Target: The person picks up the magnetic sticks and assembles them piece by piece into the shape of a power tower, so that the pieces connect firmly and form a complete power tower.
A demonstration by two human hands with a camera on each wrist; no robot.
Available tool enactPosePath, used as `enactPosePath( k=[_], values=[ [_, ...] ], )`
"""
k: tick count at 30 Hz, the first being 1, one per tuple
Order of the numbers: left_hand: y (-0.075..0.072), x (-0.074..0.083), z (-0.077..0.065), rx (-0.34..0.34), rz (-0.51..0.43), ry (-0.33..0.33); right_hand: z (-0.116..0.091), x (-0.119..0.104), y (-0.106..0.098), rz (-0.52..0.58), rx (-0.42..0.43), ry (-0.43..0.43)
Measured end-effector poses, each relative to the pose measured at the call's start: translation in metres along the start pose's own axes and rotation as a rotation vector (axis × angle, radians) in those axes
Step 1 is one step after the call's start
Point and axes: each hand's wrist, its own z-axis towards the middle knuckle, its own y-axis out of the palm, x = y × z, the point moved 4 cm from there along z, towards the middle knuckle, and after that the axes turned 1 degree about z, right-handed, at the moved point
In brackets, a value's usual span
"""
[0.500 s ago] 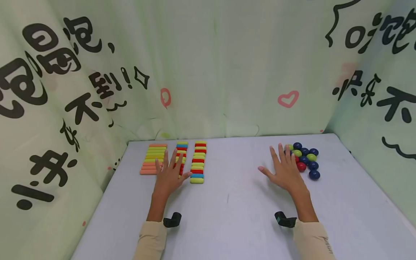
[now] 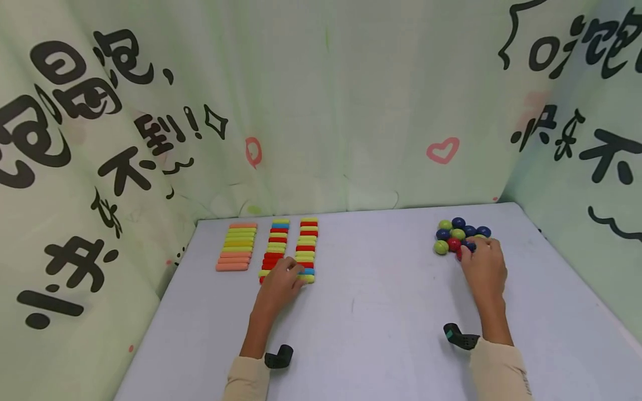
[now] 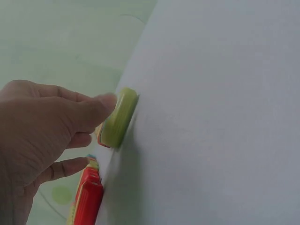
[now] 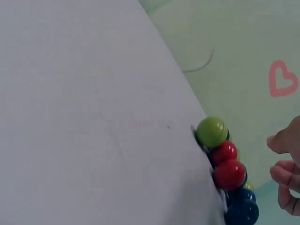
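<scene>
My left hand (image 2: 281, 287) is at the near end of the right-hand column of small rounded bars (image 2: 307, 240). In the left wrist view its bent thumb meets the edge of the green bar (image 3: 121, 119); whether the fingers pinch it is hidden. The middle column of bars (image 2: 277, 239) lies partly under that hand. Over the near side of the cluster of glossy balls (image 2: 457, 234) hovers my right hand (image 2: 485, 270), fingers loosely bent. The right wrist view shows a gap between this hand (image 4: 288, 164) and the red ball (image 4: 229, 174), with nothing between thumb and fingers.
A group of orange and yellow bars (image 2: 236, 248) lies at the left of the white table (image 2: 371, 334). A pale green curtain (image 2: 321, 111) with dark lettering surrounds the table's back and sides. Each wrist carries a black camera mount (image 2: 278, 356).
Both hands were spread flat above the table and have bent their fingers. The left moved right and nearer to the right-hand column's near end; the right moved right and nearer, over the balls.
</scene>
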Motion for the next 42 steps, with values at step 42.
enactPosePath(
  k=[42],
  values=[
    [0.033, 0.078, -0.004, -0.426, -0.445, -0.097, -0.106, -0.104, 0.083, 0.566, -0.89, -0.278]
  ],
)
